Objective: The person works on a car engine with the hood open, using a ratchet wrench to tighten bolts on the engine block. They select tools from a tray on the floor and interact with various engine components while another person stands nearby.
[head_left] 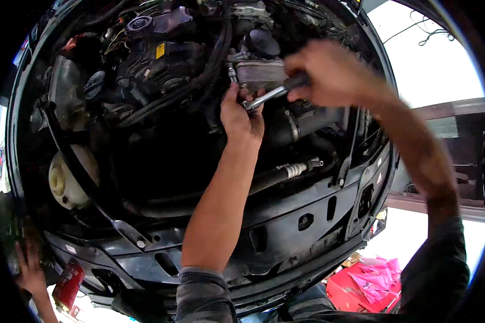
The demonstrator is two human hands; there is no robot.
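Over an open car engine bay, my right hand is closed round the dark handle of a ratchet wrench; motion blurs this hand. The wrench's silver shaft slants down and left to my left hand, whose fingers close about the head end. Just above those fingers stands a slim metal piece like a socket extension; its join to the wrench is hidden. Beside it is a finned metal cooler block, with a round black cap behind.
Left of my hands lie the black engine cover and a pale plastic reservoir. A loose-ended hose and the front crossmember cross nearer me. Another person's hand and a red can are lower left; pink cloth lies lower right.
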